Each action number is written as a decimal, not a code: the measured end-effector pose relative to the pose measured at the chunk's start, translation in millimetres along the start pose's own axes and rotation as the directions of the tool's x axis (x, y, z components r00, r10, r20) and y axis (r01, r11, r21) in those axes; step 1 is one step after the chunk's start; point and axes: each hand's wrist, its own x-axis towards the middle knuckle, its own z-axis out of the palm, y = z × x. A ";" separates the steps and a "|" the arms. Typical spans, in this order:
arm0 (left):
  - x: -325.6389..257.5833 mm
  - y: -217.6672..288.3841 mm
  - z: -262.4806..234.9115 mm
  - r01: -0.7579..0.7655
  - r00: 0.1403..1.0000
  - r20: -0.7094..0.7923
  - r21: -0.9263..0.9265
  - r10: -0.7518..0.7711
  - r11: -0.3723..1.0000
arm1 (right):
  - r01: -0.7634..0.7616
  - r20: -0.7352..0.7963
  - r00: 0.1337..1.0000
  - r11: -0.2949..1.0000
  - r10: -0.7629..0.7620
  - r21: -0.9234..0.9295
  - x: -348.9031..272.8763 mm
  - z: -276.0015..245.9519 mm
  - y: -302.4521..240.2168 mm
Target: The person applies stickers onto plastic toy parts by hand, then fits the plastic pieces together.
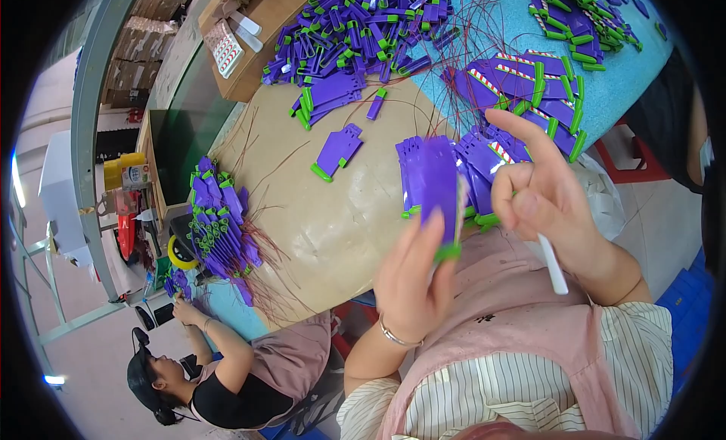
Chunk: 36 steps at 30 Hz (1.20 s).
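Observation:
My left hand, with a bracelet at the wrist, grips a flat purple plastic piece with a green end, held upright and blurred by motion. A red-and-white striped strip seems to run along its right edge. To its right, my right hand has its index finger stretched out and the other fingers curled round a white stick that pokes out below the palm. Just beyond both hands lie more purple pieces with green ends, some bearing striped strips. A single purple piece rests on the tan table mat.
A big heap of small purple-and-green parts covers the far table. Striped finished-looking pieces with thin red wires lie on the blue mat. Another wired pile is at left. A co-worker works at the lower left.

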 end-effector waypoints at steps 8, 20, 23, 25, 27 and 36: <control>17.6 0.9 7.0 -0.173 0.982 0.067 -0.063 0.177 0.983 | -0.063 -0.114 0.993 0.933 0.024 -0.354 -0.7 9.9 -2.7; 20.7 6.4 -1.1 0.001 0.989 -0.150 -0.088 -0.014 0.996 | 0.057 0.088 0.996 0.856 -0.014 -0.515 6.3 9.2 7.6; 8.7 5.1 -4.0 0.117 0.987 -0.090 -0.186 -0.135 0.976 | 0.183 0.195 0.978 0.785 -0.081 -0.592 10.5 6.1 10.1; 11.9 6.4 -5.2 0.134 0.984 -0.090 -0.200 -0.154 0.971 | 0.224 0.227 0.968 0.779 -0.108 -0.586 11.8 10.4 9.9; 14.5 3.5 -6.4 0.152 0.981 -0.088 -0.214 -0.174 0.965 | 0.052 0.049 0.998 0.905 -0.035 -0.422 13.2 20.9 6.2; 30.0 -9.1 -14.5 -0.150 0.980 -0.130 0.030 0.153 0.988 | 0.186 0.181 0.979 0.804 -0.099 -0.564 13.4 11.1 8.3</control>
